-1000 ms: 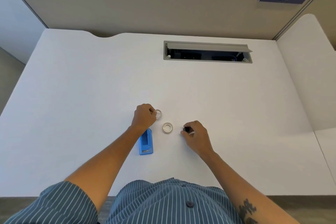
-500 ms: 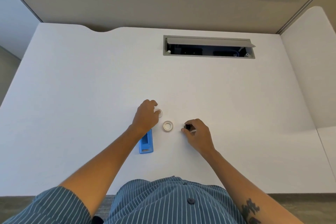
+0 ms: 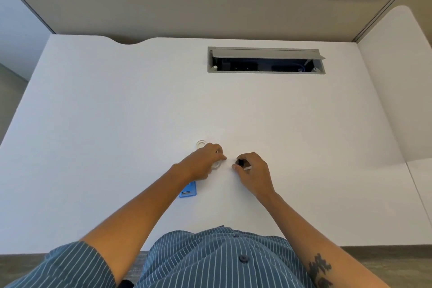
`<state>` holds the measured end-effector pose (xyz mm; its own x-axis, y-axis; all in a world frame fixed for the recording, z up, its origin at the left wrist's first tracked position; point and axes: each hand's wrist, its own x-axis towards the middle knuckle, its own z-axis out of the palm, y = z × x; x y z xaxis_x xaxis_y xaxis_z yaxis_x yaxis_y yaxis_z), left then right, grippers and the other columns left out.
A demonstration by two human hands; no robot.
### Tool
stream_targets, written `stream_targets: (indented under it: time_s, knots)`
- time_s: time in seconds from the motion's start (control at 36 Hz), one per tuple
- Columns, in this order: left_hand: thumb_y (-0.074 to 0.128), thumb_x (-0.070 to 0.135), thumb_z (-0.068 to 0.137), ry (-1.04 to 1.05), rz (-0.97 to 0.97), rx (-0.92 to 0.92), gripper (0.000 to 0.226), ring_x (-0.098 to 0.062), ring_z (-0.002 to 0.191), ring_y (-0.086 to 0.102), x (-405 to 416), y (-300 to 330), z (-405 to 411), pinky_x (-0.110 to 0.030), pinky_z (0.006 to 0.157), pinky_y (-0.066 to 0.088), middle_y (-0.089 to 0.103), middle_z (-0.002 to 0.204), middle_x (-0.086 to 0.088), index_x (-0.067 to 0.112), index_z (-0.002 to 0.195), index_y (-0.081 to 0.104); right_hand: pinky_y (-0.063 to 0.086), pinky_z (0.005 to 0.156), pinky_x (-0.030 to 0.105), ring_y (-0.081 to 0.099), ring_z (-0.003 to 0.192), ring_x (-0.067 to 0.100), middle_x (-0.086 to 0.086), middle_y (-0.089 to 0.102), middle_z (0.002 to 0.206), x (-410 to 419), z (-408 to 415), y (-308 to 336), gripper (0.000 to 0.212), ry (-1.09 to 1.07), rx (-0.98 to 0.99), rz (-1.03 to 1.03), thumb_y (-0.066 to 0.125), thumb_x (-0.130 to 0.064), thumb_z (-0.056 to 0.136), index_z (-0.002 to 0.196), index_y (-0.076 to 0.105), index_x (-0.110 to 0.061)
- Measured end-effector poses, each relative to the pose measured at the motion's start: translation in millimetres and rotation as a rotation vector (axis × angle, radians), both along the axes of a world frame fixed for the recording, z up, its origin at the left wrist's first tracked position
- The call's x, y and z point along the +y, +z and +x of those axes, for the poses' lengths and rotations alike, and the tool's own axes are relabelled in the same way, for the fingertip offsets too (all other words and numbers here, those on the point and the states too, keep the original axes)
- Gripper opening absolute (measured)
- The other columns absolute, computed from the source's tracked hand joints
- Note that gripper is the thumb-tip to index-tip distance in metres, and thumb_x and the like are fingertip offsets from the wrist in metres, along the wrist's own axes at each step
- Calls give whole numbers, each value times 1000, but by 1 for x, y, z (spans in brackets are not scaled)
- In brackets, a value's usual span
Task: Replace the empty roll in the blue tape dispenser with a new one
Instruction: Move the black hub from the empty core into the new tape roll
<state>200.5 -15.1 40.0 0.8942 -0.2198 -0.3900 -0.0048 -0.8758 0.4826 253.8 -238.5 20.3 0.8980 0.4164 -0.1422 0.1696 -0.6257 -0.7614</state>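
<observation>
On the white desk (image 3: 117, 124) we are midway through the swap. Our blue dispenser (image 3: 189, 190) lies open, half under the left wrist, its reel out. Beyond it sits the empty core (image 3: 200, 144), set aside. Just past the dispenser, our left hand (image 3: 201, 163) closes on the new roll (image 3: 216, 165); our right hand (image 3: 253, 169), beside it, pinches the black spindle (image 3: 240, 162). Threading and reseating appear to remain.

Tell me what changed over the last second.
The left hand let go of the clear empty ring, left it on the desk, and moved right onto the new tape roll. The right hand still pinches the small black part; the blue dispenser stayed put.
</observation>
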Motion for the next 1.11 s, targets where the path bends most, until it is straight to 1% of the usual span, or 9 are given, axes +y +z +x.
stream_targets:
  time_s: [0.22,0.44,0.5,0.61,0.75,0.86,0.94,1.03,1.11]
  knots:
    - [74,9,96,75,-17,-16,53,-24,127,54,-2,2,-2,-37,101,53,52,141,-2,19,146,61,62,87,36,72,91,20,2,75,99,1,-2,3,19,-25,49,10,86,-9,87,103,75,-10]
    - [81,15,93,344,-275,-86,52,-18,121,56,-3,10,-8,-29,107,47,59,133,-2,17,142,64,54,80,22,71,86,6,-2,78,101,3,1,16,21,-124,149,96,88,-9,86,104,77,-14]
    - [83,16,92,445,-365,-120,50,-16,115,60,-3,15,-12,-27,102,52,61,130,0,19,139,66,57,79,25,70,86,6,-3,80,102,3,2,23,22,-171,198,134,87,-9,87,105,78,-16]
    - [87,16,89,552,-497,-161,51,-11,112,67,-1,25,-23,-19,97,57,66,127,3,20,136,69,66,80,35,77,85,20,-5,83,97,2,4,42,22,-225,293,212,88,-10,86,104,80,-22]
    - [86,18,89,707,-690,-120,44,0,107,70,-4,38,-37,-12,89,57,72,125,12,31,128,72,62,72,18,83,79,18,-6,86,93,6,1,67,25,-222,380,308,90,-8,84,104,81,-19]
    - [86,21,90,818,-807,-65,40,0,98,75,-11,47,-49,-12,83,58,79,110,17,35,126,75,57,68,9,84,79,15,-5,86,89,10,-7,83,24,-192,415,353,90,-15,84,106,82,-23]
    - [85,26,91,872,-868,-65,36,-2,99,77,-15,55,-58,-10,80,57,79,110,22,38,124,76,57,70,10,84,79,18,-3,86,88,12,-12,93,24,-157,428,396,90,-15,85,106,83,-23]
    - [84,26,92,910,-938,-82,34,-9,101,79,-18,64,-66,-13,84,59,81,114,14,48,117,76,60,74,15,85,78,22,-1,86,91,13,-17,100,23,-116,430,443,89,-11,87,107,84,-22]
    - [82,26,94,935,-1008,-94,34,-19,101,81,-20,72,-73,-20,88,62,81,119,7,46,121,76,61,76,15,85,81,22,0,87,92,15,-23,106,22,-86,424,463,86,-9,90,107,84,-22]
